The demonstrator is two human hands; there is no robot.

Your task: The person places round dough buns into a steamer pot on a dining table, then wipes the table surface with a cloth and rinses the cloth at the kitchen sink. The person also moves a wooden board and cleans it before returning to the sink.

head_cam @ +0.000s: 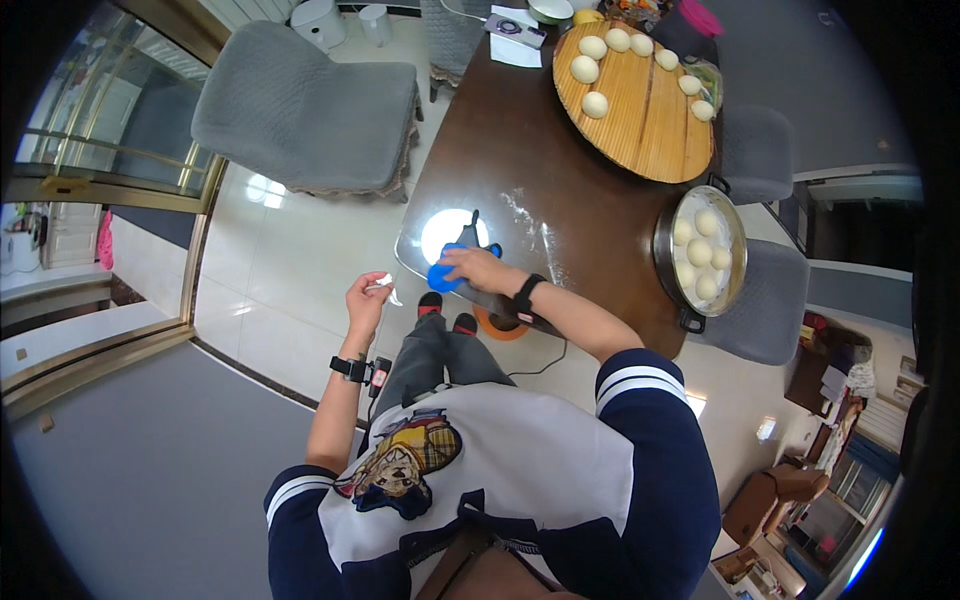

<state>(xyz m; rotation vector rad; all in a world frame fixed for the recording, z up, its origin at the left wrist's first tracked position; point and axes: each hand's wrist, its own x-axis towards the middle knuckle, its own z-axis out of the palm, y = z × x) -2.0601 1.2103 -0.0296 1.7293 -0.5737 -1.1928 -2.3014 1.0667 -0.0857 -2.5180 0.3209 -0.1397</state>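
My left hand [366, 302], held out over the floor left of the dark table [517, 150], pinches a small crumpled white piece, perhaps tissue [387, 283]. At the table's near left corner, my right hand [476, 268] is on a blue object [445, 276], with its fingers over the top; what it is cannot be made out. A black object with thin arms [472, 231] lies just beyond those fingers. White powder streaks [544, 236] mark the tabletop to the right. Dough balls [699, 253] sit in a round steel steamer pan [661, 247] at the right edge.
A round wooden board [645, 112] bearing several dough balls [595, 105] covers the far right. Behind it stand a bowl [551, 9] and a phone [514, 31]. A grey chair [360, 112] is at the left, and an orange ring-shaped object [495, 327] lies below the table edge.
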